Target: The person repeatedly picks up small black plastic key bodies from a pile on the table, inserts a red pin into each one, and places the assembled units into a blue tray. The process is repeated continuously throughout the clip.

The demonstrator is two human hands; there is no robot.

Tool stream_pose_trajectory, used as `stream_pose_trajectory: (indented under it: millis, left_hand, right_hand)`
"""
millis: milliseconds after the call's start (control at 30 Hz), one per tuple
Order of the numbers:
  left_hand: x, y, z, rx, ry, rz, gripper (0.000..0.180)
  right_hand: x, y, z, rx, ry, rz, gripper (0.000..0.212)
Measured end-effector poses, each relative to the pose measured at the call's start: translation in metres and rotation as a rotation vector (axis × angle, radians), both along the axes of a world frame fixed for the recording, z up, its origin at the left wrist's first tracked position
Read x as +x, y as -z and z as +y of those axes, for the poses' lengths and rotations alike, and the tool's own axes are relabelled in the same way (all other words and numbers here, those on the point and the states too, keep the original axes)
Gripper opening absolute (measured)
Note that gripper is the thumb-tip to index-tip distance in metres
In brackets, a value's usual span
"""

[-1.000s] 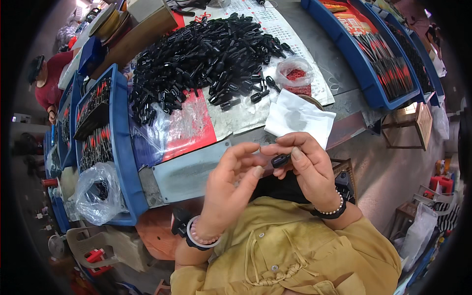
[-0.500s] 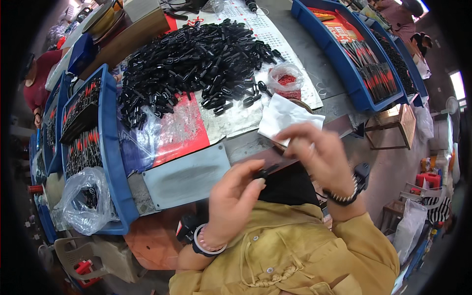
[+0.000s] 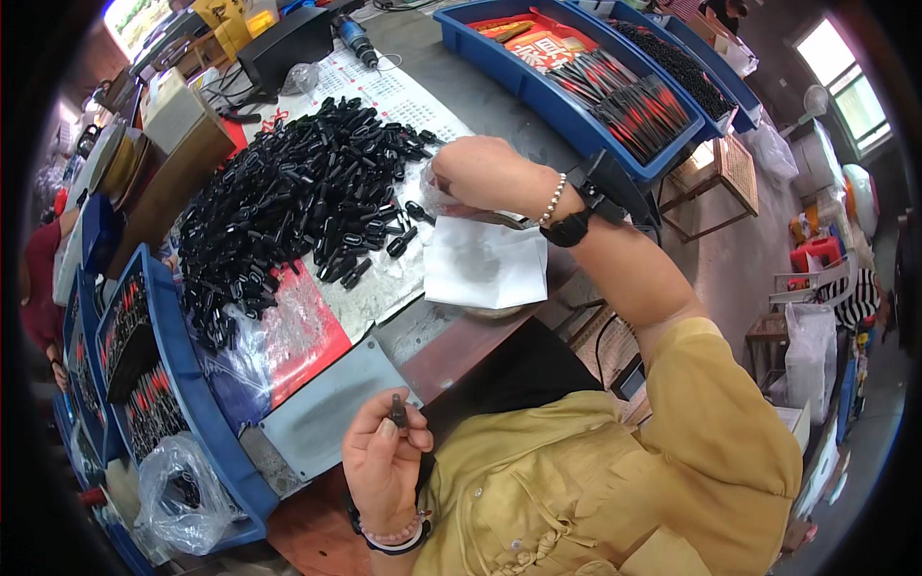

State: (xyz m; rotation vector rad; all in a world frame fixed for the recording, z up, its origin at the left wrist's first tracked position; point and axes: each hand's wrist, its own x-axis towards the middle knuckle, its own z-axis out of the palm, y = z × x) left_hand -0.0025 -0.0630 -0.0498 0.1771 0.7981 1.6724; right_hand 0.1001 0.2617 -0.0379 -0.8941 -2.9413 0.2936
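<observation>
My left hand [image 3: 382, 470] is pinching a small black plastic piece [image 3: 399, 411] upright between thumb and fingers, just in front of the grey plate [image 3: 336, 408] at the table's near edge. Stretched out over the table, my right hand [image 3: 492, 178] is at the clear plastic bag [image 3: 434, 197] that earlier showed small red bits inside. Its fingertips are hidden behind the hand. A white sheet [image 3: 485, 274] lies just nearer to me than that hand. To the left of the bag is a big heap of small black plastic pieces [image 3: 298, 192].
Blue bins [image 3: 216, 403] with black-and-red parts and a clear bag [image 3: 182, 490] stand at left. More blue bins [image 3: 538, 82] are at the far right. A power screwdriver [image 3: 355, 40] lies at the back. A person in a red top [image 3: 43, 278] is at the far left.
My right hand has gone from near my left hand out to the bag of red bits. The left hand has drawn lower and leftward, still with the black piece. The whole view has turned.
</observation>
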Motion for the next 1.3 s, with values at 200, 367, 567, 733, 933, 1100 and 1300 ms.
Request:
stream_pose_trajectory:
  millis: [200,367,567,733,933,1100,1300]
  left_hand:
    - [0.005,0.000,0.005,0.006,0.033,-0.049,0.030]
    - [0.010,-0.003,0.009,-0.064,0.057,0.011,0.033]
    - [0.010,-0.001,0.012,-0.020,0.138,0.042,0.034]
    - [0.016,-0.002,0.016,-0.092,0.135,0.042,0.035]
    - [0.020,-0.003,0.017,-0.113,0.160,-0.023,0.035]
    - [0.024,-0.005,0.013,-0.149,0.161,0.108,0.034]
    - [0.028,-0.005,0.008,-0.136,0.172,0.286,0.032]
  right_hand:
    - [0.000,-0.004,-0.001,-0.026,-0.072,0.027,0.016]
    - [0.014,-0.005,0.001,-0.087,0.057,0.243,0.012]
    - [0.026,-0.020,-0.026,-0.342,0.087,0.606,0.008]
    - [0.046,-0.033,-0.092,-1.011,0.104,0.764,0.008]
    - [0.049,-0.014,-0.143,-1.430,0.206,0.697,0.007]
    - [0.049,0.000,-0.154,-1.607,0.274,0.758,0.010]
    - [0.046,0.002,-0.163,-1.653,0.215,0.741,0.011]
